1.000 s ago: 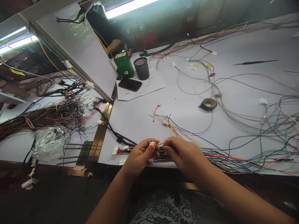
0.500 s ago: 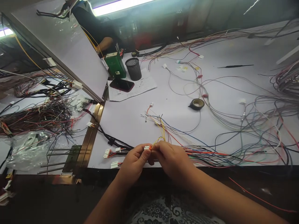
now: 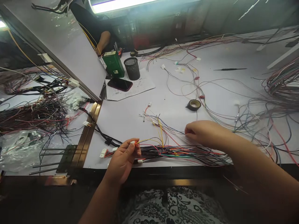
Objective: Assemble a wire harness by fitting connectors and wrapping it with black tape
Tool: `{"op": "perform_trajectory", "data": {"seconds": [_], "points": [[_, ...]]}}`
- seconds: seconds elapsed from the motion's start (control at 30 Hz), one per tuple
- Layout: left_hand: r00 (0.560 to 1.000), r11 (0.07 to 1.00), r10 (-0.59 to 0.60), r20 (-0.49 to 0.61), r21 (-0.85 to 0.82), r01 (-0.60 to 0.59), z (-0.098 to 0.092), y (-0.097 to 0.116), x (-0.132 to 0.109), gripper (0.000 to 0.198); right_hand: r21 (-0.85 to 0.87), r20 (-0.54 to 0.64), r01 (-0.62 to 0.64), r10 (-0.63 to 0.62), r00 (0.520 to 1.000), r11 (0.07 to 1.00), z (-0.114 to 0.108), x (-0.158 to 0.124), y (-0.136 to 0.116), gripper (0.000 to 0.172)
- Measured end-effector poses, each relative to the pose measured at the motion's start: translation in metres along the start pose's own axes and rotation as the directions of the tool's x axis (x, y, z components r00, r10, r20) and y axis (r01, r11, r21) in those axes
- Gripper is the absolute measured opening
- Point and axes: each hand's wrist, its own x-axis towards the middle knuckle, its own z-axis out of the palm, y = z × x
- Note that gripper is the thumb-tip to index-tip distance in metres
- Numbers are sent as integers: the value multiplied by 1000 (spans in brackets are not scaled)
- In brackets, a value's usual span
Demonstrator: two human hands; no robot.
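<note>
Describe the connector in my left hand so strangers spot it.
By the front edge of the white table, find your left hand. It pinches a small white connector, orange at one end. Being held sets it apart from the red-wired connector lying to its left.

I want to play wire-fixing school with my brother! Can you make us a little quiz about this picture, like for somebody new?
1. Which hand holds the small plug?

2. True or false: the phone leans against the roll of tape.

3. What colour is the box next to the mesh cup?
A) red
B) green
C) yellow

Key:
1. The left hand.
2. False; it lies on the paper.
3. B) green.
</note>
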Motion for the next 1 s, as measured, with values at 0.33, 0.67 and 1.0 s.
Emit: {"op": "perform_trajectory", "data": {"seconds": [0.33,0.67,1.0], "points": [[997,979,54,60,-197,-41,-10,-12,5,22,-5,-82,83,-83,993,997,14,-7,-23,21],[990,985,102,99,-150,-86,-13,-17,3,22,-161,39,-18,25,999,987,3,13,-56,15],[993,987,60,104,-157,-43,-18,-15,6,22,-176,118,-124,146,982,976,-2,-14,11,17]]}}
